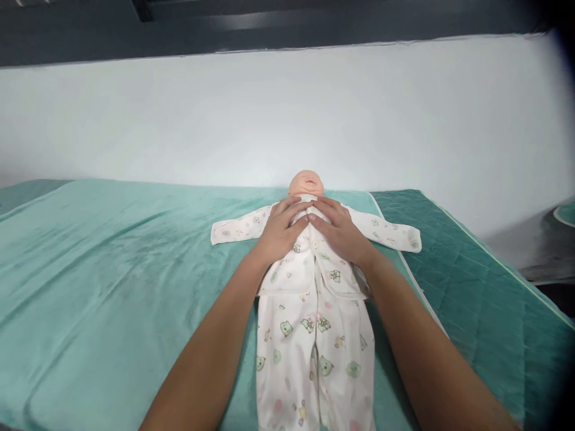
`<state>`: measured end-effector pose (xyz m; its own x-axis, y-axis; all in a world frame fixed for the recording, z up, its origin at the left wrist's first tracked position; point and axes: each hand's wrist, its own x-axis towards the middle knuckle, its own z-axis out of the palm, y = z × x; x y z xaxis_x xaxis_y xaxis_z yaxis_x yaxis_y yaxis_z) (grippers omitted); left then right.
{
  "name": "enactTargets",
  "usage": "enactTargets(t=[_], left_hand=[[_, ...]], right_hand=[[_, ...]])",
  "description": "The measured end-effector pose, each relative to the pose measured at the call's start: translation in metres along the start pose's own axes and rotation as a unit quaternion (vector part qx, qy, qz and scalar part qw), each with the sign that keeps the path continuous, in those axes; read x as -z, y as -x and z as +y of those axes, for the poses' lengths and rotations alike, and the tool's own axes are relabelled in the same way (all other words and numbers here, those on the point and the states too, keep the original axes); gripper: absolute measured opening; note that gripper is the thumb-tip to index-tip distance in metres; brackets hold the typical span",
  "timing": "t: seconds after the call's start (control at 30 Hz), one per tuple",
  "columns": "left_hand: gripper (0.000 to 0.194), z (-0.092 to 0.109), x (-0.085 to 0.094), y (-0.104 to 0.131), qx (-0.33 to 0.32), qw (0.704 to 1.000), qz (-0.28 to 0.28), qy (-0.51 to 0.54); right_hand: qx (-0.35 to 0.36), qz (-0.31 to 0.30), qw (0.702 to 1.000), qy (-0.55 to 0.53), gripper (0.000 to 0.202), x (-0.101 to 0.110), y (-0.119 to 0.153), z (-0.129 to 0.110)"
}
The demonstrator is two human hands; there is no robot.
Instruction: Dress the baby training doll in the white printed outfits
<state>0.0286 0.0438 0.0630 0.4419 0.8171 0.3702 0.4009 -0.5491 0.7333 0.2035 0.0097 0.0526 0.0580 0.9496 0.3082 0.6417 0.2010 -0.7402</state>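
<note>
A baby doll (306, 182) lies on its back, its head toward the wall. It wears a white long-sleeved top (291, 278) and matching trousers (287, 353), both printed with small green and pink animals. The sleeves stretch out to either side, and no doll hands show at the cuffs. My left hand (282, 227) rests flat on the left of the doll's chest, fingers extended. Mirroring it, my right hand (339, 230) lies on the right of the chest. The two hands nearly meet at the top's front opening. Neither grips the cloth.
Under the doll spreads a light green blanket (112, 287) with some creases. A darker quilted green mat (476, 287) with a pale edge shows at the right. Behind stands a white wall (278, 120), with a dark beam (269, 24) across the top.
</note>
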Motion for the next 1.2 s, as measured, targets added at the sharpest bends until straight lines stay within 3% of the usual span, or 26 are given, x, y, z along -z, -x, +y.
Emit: enactTargets(t=[0.17, 0.3, 0.4, 0.5, 0.63, 0.7, 0.83, 1.2], left_hand=[[0.028, -0.002, 0.001, 0.004, -0.027, 0.999, 0.038, 0.015], [0.030, -0.016, 0.008, 0.002, -0.028, 0.996, 0.086, 0.009], [0.034, -0.033, 0.013, 0.000, -0.013, 0.990, 0.131, -0.052], [0.039, -0.048, 0.018, 0.008, -0.002, 0.975, 0.141, -0.173], [0.046, -0.061, 0.034, 0.042, 0.090, 0.935, 0.111, -0.324], [0.050, -0.066, 0.045, 0.063, 0.150, 0.914, 0.095, -0.365], [0.061, -0.072, 0.061, 0.090, 0.241, 0.889, 0.065, -0.385], [0.068, -0.075, 0.058, 0.093, 0.285, 0.880, 0.095, -0.367]], right_hand=[[0.020, 0.055, 0.995, -0.080, 0.042, -0.002, 0.005, 0.000], [0.000, 0.117, 0.985, -0.127, 0.040, 0.008, 0.011, 0.009], [-0.015, 0.193, 0.979, -0.064, 0.043, 0.017, 0.013, 0.029], [-0.023, 0.235, 0.969, 0.075, 0.046, 0.026, 0.017, 0.059], [-0.085, 0.160, 0.948, 0.261, 0.053, 0.044, 0.041, 0.098], [-0.135, 0.114, 0.936, 0.304, 0.058, 0.057, 0.060, 0.112], [-0.200, 0.094, 0.913, 0.341, 0.061, 0.075, 0.089, 0.122], [-0.231, 0.097, 0.901, 0.354, 0.062, 0.073, 0.093, 0.114]])
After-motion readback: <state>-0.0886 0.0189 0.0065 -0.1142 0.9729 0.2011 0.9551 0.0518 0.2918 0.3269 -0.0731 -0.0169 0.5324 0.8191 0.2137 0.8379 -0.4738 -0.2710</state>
